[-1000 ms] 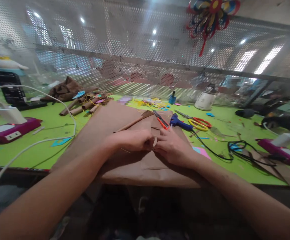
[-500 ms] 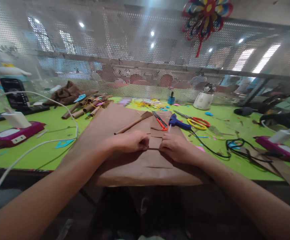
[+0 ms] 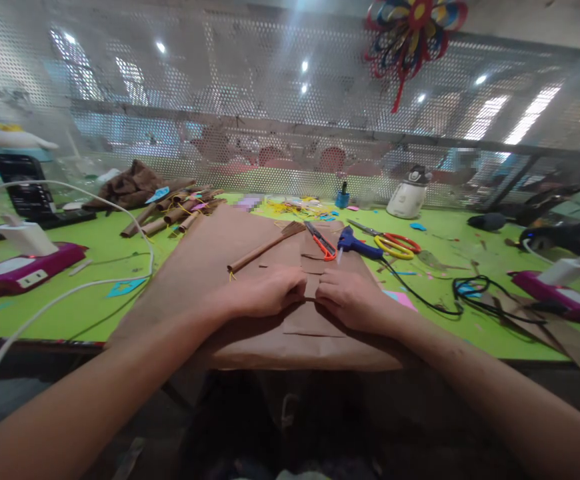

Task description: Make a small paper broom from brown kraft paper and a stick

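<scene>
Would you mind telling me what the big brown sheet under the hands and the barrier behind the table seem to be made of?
Brown sheet: likely kraft paper, matte, with creases and cut slits. Barrier: probably perforated sheet metal, with regular small holes and a pale sheen.

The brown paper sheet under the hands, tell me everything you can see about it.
The brown paper sheet looks like kraft paper, matte and creased, lying flat on the green table with its near edge at the table's front. A few short slits or cut strips show near its middle. The left hand and right hand rest on it, pinching a small piece between them. A rolled paper stick, orange cutters and a blue glue gun lie on its far part.
</scene>
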The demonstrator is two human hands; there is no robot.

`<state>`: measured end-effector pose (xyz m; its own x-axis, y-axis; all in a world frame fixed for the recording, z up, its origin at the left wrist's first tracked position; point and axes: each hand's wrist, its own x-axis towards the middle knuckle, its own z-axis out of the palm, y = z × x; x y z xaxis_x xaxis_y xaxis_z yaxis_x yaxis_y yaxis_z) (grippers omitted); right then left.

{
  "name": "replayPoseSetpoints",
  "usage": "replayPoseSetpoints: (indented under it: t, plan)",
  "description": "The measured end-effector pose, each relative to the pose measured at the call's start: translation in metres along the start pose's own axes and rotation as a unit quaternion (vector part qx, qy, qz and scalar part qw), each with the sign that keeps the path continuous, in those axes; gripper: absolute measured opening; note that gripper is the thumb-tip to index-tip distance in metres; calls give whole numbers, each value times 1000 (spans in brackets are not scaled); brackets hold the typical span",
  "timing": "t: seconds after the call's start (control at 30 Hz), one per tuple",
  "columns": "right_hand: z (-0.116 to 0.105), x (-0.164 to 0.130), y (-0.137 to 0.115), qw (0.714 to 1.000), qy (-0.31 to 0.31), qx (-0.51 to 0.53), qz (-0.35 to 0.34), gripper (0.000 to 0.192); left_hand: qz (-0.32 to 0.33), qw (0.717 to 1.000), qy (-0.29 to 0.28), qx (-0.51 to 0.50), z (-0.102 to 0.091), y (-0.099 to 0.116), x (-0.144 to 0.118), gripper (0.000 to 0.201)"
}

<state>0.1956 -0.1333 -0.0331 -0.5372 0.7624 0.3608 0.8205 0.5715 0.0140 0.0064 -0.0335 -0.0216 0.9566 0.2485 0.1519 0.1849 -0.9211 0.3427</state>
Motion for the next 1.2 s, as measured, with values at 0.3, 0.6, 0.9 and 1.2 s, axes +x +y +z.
replayPoseSetpoints:
  t: [0.3, 0.6, 0.9, 1.2]
  plan:
    - [-11, -13, 4, 997, -63, -40, 14, 20, 0, 999, -10, 31, -7, 10, -3, 14]
    - [-11, -23, 5, 996, -74, -44, 4, 18, 37, 996, -23, 73, -12, 13, -5, 15]
    - [-17, -23, -6, 987, -75, -140, -27, 16, 63, 995, -19, 73, -14, 16, -9, 12]
    - [-21, -17, -6, 984, -10, -177, -30, 15, -65, 973, -52, -215, -30, 4, 12, 41]
